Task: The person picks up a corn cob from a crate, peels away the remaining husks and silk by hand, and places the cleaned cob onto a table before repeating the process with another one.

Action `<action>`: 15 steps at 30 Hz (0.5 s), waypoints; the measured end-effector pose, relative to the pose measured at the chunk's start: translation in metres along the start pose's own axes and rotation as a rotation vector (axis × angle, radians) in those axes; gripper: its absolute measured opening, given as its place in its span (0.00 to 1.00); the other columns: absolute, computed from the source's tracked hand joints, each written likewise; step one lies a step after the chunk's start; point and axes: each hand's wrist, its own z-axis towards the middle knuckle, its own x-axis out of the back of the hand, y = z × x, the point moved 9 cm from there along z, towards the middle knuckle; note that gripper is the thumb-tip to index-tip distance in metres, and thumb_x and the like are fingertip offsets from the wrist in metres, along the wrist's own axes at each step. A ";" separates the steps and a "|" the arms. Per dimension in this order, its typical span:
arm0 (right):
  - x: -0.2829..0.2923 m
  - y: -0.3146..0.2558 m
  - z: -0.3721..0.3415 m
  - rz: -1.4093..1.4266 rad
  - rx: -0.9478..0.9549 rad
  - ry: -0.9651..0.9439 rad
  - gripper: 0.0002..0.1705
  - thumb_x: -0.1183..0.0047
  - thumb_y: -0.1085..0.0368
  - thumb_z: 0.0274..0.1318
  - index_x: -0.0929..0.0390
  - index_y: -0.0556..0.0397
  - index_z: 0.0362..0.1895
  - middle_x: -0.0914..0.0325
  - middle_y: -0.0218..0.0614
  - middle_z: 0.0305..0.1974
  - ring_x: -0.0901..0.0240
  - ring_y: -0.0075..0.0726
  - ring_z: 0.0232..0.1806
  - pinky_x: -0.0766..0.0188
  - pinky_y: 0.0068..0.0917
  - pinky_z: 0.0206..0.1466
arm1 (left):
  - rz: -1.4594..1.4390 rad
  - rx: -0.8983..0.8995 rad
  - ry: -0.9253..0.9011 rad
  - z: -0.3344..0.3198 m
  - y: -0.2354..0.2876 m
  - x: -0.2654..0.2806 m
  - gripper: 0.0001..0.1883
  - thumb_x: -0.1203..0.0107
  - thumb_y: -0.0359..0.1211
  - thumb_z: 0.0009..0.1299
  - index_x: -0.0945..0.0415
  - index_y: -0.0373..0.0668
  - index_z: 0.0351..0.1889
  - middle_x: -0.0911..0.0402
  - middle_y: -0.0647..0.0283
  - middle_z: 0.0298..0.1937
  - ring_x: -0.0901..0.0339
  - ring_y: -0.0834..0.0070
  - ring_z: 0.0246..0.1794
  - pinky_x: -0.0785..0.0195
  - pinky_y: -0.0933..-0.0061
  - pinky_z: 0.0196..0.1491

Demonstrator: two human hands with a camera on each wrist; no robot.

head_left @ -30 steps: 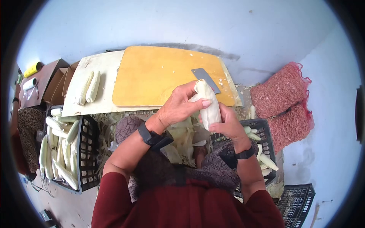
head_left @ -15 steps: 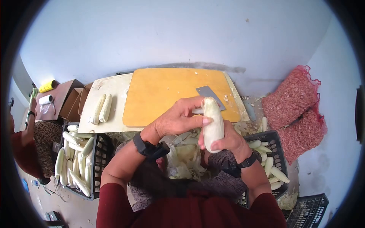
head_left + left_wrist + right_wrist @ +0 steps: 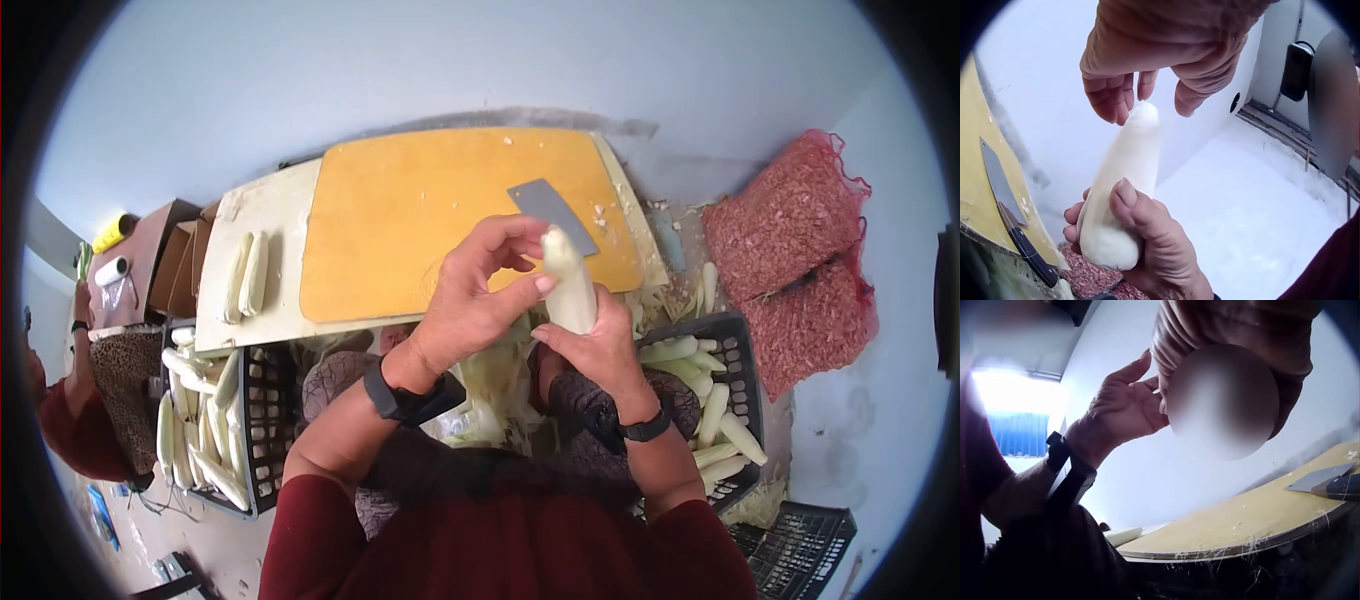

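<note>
My right hand [image 3: 608,355] grips an ear of corn [image 3: 572,290] in pale, smooth husk around its lower part, with the thumb along the near side. The ear stands upright, its narrow end up. Beside that tip is my left hand [image 3: 470,290], its fingers loosely bent and spread. In the left wrist view the left fingertips [image 3: 1124,112] are right at the ear's cut tip, the thumb apart from it. Behind the hands a knife [image 3: 550,212] with a broad grey blade lies on the yellow cutting board [image 3: 400,230]; its dark handle [image 3: 1027,250] shows in the left wrist view.
Two ears [image 3: 246,278] lie on the pale board at left. Black crates of ears stand at left [image 3: 272,420] and right [image 3: 740,365]. Loose husks [image 3: 485,400] lie between my legs. Red mesh sacks [image 3: 785,240] lean at right. Another person [image 3: 100,420] is at far left.
The left thumb and fingers, earlier on the upper part of the ear, have come away toward its tip. The right hand still holds the ear. The head view has shifted.
</note>
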 end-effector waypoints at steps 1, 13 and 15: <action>0.000 0.007 0.001 0.066 0.000 0.052 0.28 0.30 0.63 0.37 0.28 0.61 0.43 0.23 0.37 0.32 0.26 0.28 0.33 0.29 0.27 0.38 | 0.099 -0.037 0.021 0.000 0.001 -0.001 0.25 0.41 0.26 0.59 0.35 0.34 0.55 0.29 0.61 0.48 0.29 0.78 0.45 0.33 0.73 0.49; 0.002 -0.001 0.000 -0.192 -0.018 0.143 0.31 0.28 0.57 0.31 0.28 0.60 0.39 0.21 0.46 0.31 0.21 0.47 0.32 0.25 0.36 0.35 | -0.075 0.324 0.090 0.000 -0.049 -0.015 0.38 0.37 0.31 0.58 0.48 0.31 0.62 0.28 0.52 0.43 0.27 0.72 0.41 0.29 0.71 0.43; 0.002 -0.001 -0.002 -0.181 -0.010 0.144 0.32 0.27 0.57 0.31 0.28 0.59 0.39 0.21 0.46 0.31 0.21 0.47 0.32 0.25 0.36 0.34 | -0.015 0.344 0.070 0.001 -0.053 -0.015 0.38 0.37 0.30 0.59 0.48 0.31 0.62 0.26 0.55 0.40 0.26 0.73 0.41 0.29 0.72 0.42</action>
